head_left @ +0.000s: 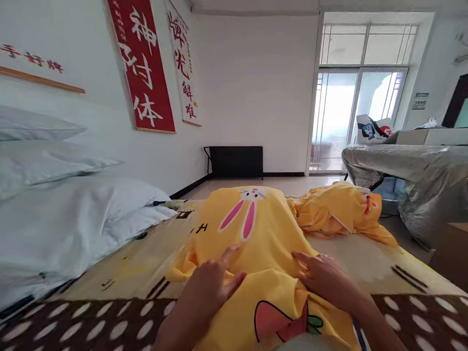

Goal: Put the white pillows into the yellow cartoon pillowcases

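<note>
A yellow pillowcase (270,258) with a white rabbit and a pink carrot printed on it lies puffed up in front of me, bulging as if something fills it. My left hand (210,287) rests on its left side, index finger and thumb stretched apart. On the right side, my right hand (321,275) lies against the fabric with its index finger extended; its lower fingers are partly hidden by a fold. A crease in the cloth runs between both hands. Closest to me, a pale grey edge shows under the carrot print.
A crumpled yellow cloth (340,209) lies at the right on the beige patterned bedding (146,263). White pillows (80,219) are piled at the left. A brown dotted blanket (95,321) crosses the front. Beyond the right edge stand a plastic-wrapped piece of furniture (420,165) and a cardboard box (451,253).
</note>
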A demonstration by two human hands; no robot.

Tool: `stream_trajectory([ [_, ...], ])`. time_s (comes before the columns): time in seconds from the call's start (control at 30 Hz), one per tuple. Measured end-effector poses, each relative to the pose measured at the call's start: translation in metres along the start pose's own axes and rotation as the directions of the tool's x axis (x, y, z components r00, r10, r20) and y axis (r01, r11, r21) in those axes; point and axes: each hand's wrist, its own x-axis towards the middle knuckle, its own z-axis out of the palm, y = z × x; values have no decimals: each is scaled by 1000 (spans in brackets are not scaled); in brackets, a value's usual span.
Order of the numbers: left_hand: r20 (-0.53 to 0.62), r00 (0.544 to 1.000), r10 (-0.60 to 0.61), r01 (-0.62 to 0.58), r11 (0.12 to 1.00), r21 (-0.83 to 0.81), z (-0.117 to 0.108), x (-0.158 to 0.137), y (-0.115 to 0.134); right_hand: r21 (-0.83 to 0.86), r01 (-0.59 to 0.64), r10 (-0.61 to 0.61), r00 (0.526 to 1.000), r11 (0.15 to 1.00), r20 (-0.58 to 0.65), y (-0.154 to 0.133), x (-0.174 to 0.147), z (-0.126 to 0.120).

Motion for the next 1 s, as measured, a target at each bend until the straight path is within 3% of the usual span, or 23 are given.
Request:
stream_trajectory([
  [0.17, 48, 998, -50, 44, 991, 127, 11, 8, 5, -9, 63, -62, 998, 998, 18, -11, -2, -5],
  [0.43, 26, 999, -43, 43, 999, 25, 15, 9, 4, -148, 24, -39, 994, 989, -101, -17, 2, 4],
  [0.63, -160, 960, -230, 218, 972, -89, 12, 21, -14, -102, 223, -242, 937, 970, -253, -13, 3, 2],
  [0.7, -175, 948, -268, 253, 962, -100, 10, 26, -21, -87, 247, -261, 935, 965, -240, -11, 3, 0],
  [0.8, -99, 957, -273, 262, 959, -107, 13, 32, -28, -47, 257, -261, 944, 965, -202, -8, 2, 1],
  [1.0, -65, 985, -159, 151, 983, -102, 33, 42, -36, -24, 158, -160, 984, 987, -84, -5, -2, 3],
])
